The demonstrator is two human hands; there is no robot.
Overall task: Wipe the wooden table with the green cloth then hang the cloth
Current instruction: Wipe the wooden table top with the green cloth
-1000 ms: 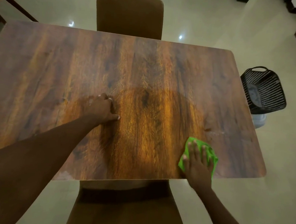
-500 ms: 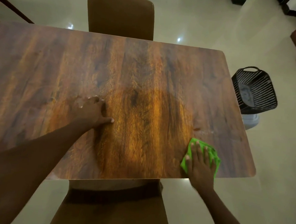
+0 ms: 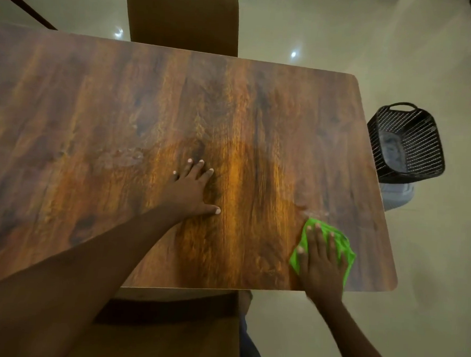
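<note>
My right hand [image 3: 321,263] pressed the cloth [image 3: 346,248] flat, fingers straight, near the front right corner of the desk [image 3: 95,100]; my left hand [image 3: 189,192] lay spread wide mid-desk. I saw a chair [image 3: 183,15] at the far edge and a basket [image 3: 414,125] on the floor [image 3: 431,245] beyond the right end.

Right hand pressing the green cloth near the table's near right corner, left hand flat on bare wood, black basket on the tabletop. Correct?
One thing is off: the head view shows the basket off the table, beyond its right edge, not on top. The right hand does press the cloth near that corner, and the left hand lies flat on bare wood.
</note>
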